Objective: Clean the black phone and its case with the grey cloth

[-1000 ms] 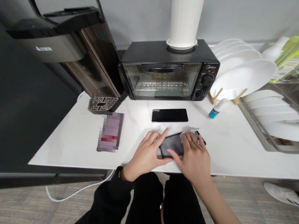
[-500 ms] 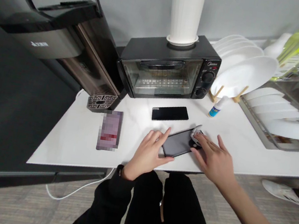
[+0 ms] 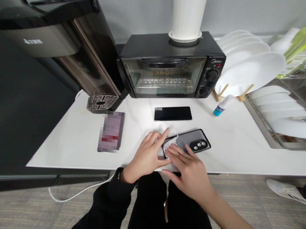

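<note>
- Grey with a dark rim, the phone case [image 3: 188, 138] lies flat on the white counter [image 3: 65, 147], close to the near edge, with the black phone [image 3: 173, 113] just beyond it on the far side.
- The left hand [image 3: 147, 153] braces the case's left end, holding it between spread thumb and forefinger.
- The right hand [image 3: 190, 171] has a white wipe [image 3: 171, 141] trapped under its fingers against the left part of the case; its thumb stands free, nearer the edge.
- The step in hand looks like wiping. Long, even strokes along the case would serve best, with the fingers flat so that the wipe doesn't bunch up.
- The left hand's brace should be firm but light: strokes toward the near edge could push the case off the counter.
- Since the two hands crowd together at the left end, that corner probably needs a shift of the bracing fingers to be wiped fully.
- Around the camera openings, a lighter fingertip touch would suit, as the wipe could snag there.
- The long axis runs left to right, slanting slightly, the right end farther away.
- The camera end points right, its openings toward the near side; whether the inner or outer face is up can't be told.
</note>
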A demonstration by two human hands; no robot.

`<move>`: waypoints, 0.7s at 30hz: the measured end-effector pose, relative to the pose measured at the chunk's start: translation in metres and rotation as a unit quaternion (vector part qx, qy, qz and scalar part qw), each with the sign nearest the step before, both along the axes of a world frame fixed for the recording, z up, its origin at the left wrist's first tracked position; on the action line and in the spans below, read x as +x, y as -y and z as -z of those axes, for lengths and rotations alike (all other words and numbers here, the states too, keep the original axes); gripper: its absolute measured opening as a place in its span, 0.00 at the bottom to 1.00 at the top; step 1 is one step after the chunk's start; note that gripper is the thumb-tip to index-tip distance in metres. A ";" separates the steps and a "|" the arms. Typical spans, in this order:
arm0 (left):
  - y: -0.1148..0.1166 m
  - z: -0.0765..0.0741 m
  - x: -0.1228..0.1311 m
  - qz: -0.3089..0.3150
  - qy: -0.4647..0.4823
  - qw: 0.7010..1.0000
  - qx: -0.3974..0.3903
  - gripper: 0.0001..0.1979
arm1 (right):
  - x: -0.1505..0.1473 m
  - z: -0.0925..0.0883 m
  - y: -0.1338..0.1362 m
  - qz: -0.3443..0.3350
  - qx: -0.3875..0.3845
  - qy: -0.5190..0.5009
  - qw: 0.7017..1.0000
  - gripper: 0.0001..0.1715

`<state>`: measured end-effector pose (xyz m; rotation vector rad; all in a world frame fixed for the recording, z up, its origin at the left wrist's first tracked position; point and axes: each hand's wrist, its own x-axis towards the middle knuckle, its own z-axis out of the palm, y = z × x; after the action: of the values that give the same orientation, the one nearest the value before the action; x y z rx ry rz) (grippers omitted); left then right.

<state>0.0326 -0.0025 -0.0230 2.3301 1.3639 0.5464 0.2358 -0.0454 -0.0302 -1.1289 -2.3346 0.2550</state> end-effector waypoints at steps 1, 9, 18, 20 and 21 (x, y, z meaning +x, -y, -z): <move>0.001 -0.001 0.001 0.000 0.000 1.000 0.000 0.56 | 0.013 0.000 -0.001 -0.003 -0.004 0.006 1.000 0.27; -0.001 -0.004 0.007 0.003 -0.010 1.000 0.009 0.55 | 0.078 0.003 -0.022 0.157 0.090 0.089 0.979 0.26; -0.004 -0.003 0.002 0.000 0.029 0.999 0.019 0.51 | -0.007 0.003 -0.032 0.164 0.088 0.041 0.982 0.42; -0.005 0.001 -0.001 0.008 0.036 0.999 0.020 0.50 | -0.022 0.002 -0.023 0.105 0.068 0.026 0.992 0.40; -0.005 0.002 -0.001 0.012 0.036 0.999 0.020 0.50 | -0.027 0.001 -0.018 0.078 0.058 0.017 0.995 0.40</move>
<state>0.0312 0.0024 -0.0248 2.3311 1.3020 0.6502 0.2086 -0.0271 -0.0313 -1.2580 -2.2442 0.0435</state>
